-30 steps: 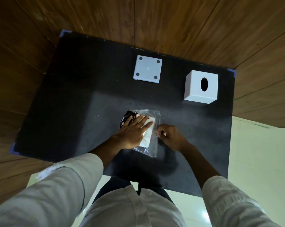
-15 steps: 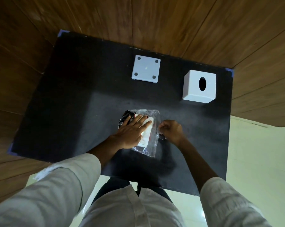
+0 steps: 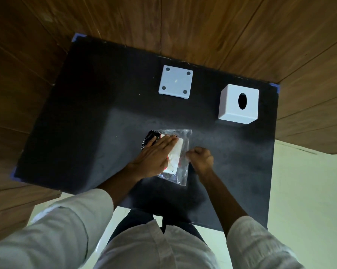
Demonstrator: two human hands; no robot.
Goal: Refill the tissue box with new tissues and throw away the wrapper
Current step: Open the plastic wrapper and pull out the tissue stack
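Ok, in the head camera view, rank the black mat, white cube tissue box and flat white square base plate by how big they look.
1. Black mat
2. White cube tissue box
3. Flat white square base plate, slightly smaller and farther from the camera, so the last two are unsure.

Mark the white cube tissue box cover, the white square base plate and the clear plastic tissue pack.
white cube tissue box cover (image 3: 249, 102): head view, top face right of the oval slot.
white square base plate (image 3: 175, 81): head view, centre of the face.
clear plastic tissue pack (image 3: 185, 144): head view, clear wrapper right of the left hand.
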